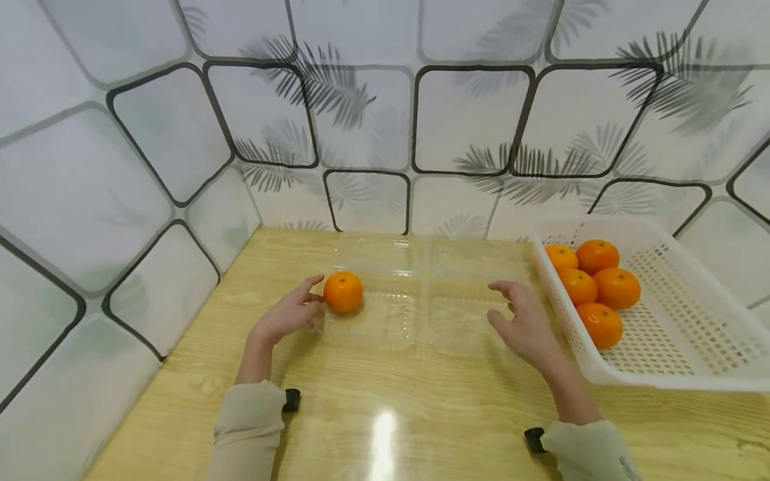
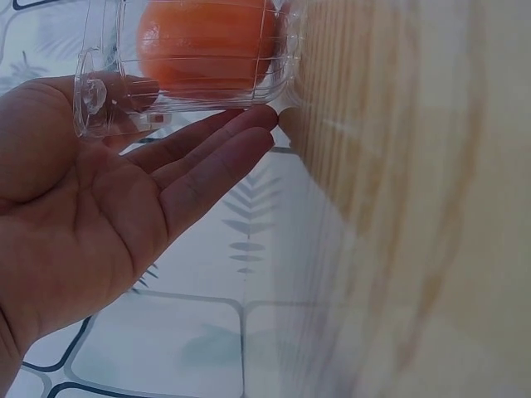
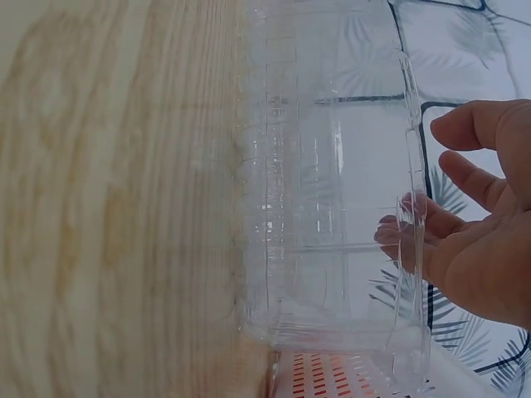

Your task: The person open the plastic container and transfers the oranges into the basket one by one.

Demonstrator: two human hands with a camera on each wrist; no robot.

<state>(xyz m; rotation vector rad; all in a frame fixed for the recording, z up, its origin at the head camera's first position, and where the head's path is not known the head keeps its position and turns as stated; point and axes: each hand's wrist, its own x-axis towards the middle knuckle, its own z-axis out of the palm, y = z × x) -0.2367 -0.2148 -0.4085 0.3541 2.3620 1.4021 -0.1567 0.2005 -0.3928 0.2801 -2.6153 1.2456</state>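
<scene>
An orange mandarin (image 1: 343,292) sits at the left end of clear plastic packaging (image 1: 391,314) lying on the table. My left hand (image 1: 289,310) is at the packaging's left side, beside the mandarin. In the left wrist view its fingers (image 2: 211,170) extend along the plastic wall, and part of the hand shows through the plastic. Over the packaging's right end is my right hand (image 1: 523,327), holding nothing, fingers loosely bent. The right wrist view shows some of its fingertips through the clear wall (image 3: 332,215); whether they touch it, I cannot tell.
A white perforated plastic basket (image 1: 692,334) stands on the right, with several mandarins (image 1: 617,288) gathered at its left side. Patterned walls (image 1: 367,120) rise behind and to the left of the wooden table (image 1: 337,414).
</scene>
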